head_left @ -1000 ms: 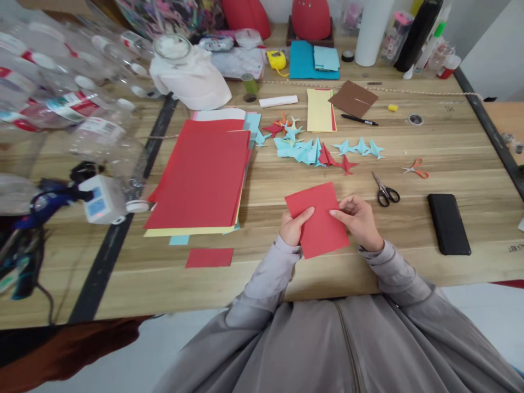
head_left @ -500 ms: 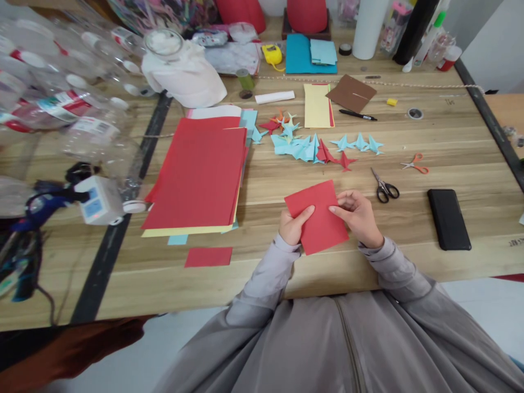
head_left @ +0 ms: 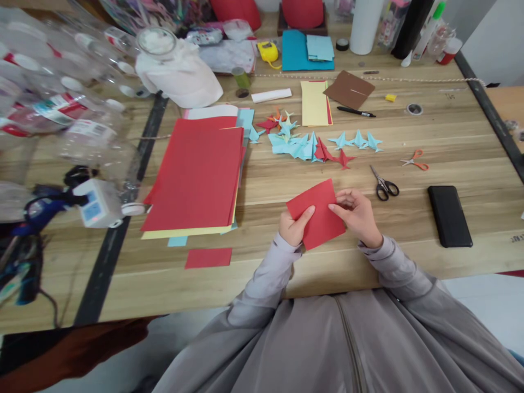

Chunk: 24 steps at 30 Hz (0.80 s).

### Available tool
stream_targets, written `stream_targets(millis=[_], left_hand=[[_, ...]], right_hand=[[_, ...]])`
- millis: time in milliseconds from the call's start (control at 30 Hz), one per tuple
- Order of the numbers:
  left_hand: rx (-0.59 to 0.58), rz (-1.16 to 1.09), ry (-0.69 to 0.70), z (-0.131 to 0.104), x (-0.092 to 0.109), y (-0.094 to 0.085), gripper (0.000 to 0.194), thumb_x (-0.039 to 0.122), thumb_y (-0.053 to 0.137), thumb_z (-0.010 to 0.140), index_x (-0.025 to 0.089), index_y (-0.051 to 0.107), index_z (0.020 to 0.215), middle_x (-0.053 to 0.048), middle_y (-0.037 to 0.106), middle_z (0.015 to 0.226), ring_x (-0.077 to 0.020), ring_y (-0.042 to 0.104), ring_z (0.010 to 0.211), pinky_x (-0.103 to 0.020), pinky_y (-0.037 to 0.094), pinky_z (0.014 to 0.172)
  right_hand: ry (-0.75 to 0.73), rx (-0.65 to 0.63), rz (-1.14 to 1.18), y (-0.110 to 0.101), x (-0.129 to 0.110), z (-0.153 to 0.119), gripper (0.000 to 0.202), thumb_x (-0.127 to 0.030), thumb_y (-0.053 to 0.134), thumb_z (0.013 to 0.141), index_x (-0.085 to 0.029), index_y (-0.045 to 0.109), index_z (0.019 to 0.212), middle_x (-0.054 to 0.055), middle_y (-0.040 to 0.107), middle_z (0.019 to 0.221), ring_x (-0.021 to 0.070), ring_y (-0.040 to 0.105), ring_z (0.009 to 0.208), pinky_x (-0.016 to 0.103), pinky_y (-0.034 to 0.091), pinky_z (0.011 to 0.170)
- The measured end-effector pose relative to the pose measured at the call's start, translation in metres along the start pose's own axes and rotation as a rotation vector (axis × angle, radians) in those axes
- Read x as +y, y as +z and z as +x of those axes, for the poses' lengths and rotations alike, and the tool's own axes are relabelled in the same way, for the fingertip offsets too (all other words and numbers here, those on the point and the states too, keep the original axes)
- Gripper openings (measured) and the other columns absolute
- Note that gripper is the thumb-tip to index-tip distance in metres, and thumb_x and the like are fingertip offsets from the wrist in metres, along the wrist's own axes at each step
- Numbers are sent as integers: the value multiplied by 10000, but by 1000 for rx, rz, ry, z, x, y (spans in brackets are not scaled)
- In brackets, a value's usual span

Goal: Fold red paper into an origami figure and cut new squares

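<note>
A square sheet of red paper (head_left: 321, 218) is held above the front of the table between both hands. My left hand (head_left: 292, 226) pinches its left side, thumb on top and fingers hidden beneath. My right hand (head_left: 360, 215) grips the right edge between thumb and fingers. Beyond the sheet lie folded paper cranes, light blue ones (head_left: 298, 146) and red ones (head_left: 344, 159). Black-handled scissors (head_left: 383, 186) rest to the right of my right hand. A small red paper strip (head_left: 208, 258) lies to the left, near the table's front edge.
A stack of large red paper (head_left: 196, 174) lies left of my hands. At right are a black phone (head_left: 449, 215) and small orange scissors (head_left: 416, 160). Yellow paper (head_left: 314, 103), brown paper (head_left: 350, 90) and a pen (head_left: 356, 112) lie farther back. Plastic bottles (head_left: 61, 109) crowd the left side.
The red sheet has tilted slightly in my hands, its lower edge now a little higher. Both hands keep their grip in nearly the same place. The whole view has shifted slightly.
</note>
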State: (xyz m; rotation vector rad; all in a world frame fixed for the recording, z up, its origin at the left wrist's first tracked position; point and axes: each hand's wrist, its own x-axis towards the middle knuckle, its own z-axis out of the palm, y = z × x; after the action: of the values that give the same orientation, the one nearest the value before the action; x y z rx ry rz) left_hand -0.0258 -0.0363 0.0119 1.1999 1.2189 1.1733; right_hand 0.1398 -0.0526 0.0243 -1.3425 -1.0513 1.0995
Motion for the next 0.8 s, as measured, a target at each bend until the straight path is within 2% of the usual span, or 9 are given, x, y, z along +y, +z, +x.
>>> stream_targets(millis=[200, 367, 633, 800], left_hand=[[-42, 62, 52, -3, -2, 1, 268, 419, 715, 720, 180, 750, 836, -69, 755, 870, -232, 692, 841, -348, 524, 859], [-21, 39, 34, -3, -1, 2, 260, 406, 729, 703, 185, 750, 839, -70, 754, 885, -237, 691, 867, -352, 523, 867], [-36, 52, 63, -4, 0, 2, 217, 376, 715, 724, 185, 751, 819, -69, 754, 864, -226, 694, 835, -342, 523, 851], [-16, 33, 24, -4, 1, 2, 225, 380, 747, 685, 188, 751, 802, -68, 753, 859, -233, 693, 840, -337, 520, 842]], right_hand=[[-27, 38, -59, 1, -2, 0, 286, -334, 745, 672, -211, 587, 877, 27, 668, 825, 160, 639, 760, 320, 523, 734], [-16, 58, -22, 0, -3, 0, 293, -337, 749, 669, -221, 585, 882, 27, 683, 833, 165, 652, 766, 331, 530, 745], [36, 60, 22, 0, -3, 0, 302, -331, 758, 650, -214, 592, 874, 27, 693, 825, 164, 665, 767, 319, 533, 730], [36, 65, 6, -1, -4, 0, 283, -335, 756, 649, -212, 598, 848, 21, 690, 797, 160, 664, 750, 304, 531, 700]])
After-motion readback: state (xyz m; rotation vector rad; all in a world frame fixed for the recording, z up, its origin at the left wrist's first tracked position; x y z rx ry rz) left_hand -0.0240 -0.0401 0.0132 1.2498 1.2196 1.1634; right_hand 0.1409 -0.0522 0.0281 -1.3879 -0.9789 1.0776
